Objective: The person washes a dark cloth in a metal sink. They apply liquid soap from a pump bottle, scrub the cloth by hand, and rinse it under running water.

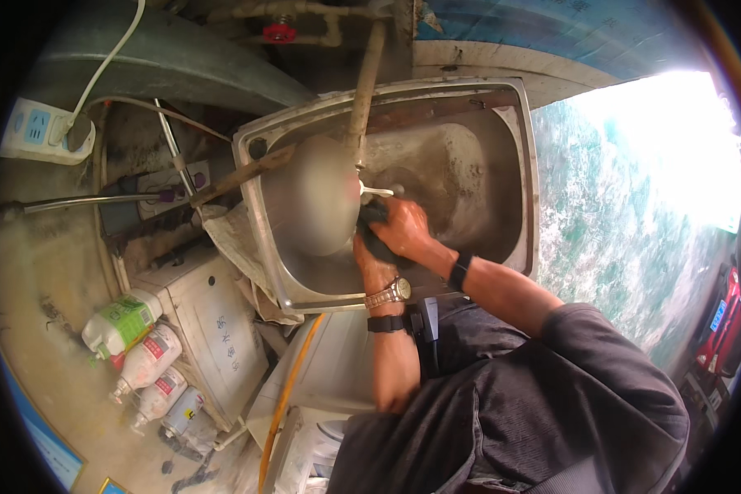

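Both my hands are together over a steel sink (530, 189), just below a tap with a pale lever handle (377, 192). A dark, bunched cloth (376, 240) is pressed between them. My right hand (406, 229) is closed on the cloth from above, its knuckles close to the tap lever. My left hand (372, 262) grips the cloth from the near left side, its fingers mostly hidden behind it. A metal watch (387, 293) is on my left wrist, and a dark band (460, 271) circles my right. A blurred patch hides the left of the basin.
A pipe (368, 86) runs down to the tap. At left are a white power strip (45, 132), a pale cabinet (214, 329) and several bottles, including a green-labelled one (123, 323). A yellow hose (286, 395) hangs before the sink. A stained greenish wall (609, 206) rises at right.
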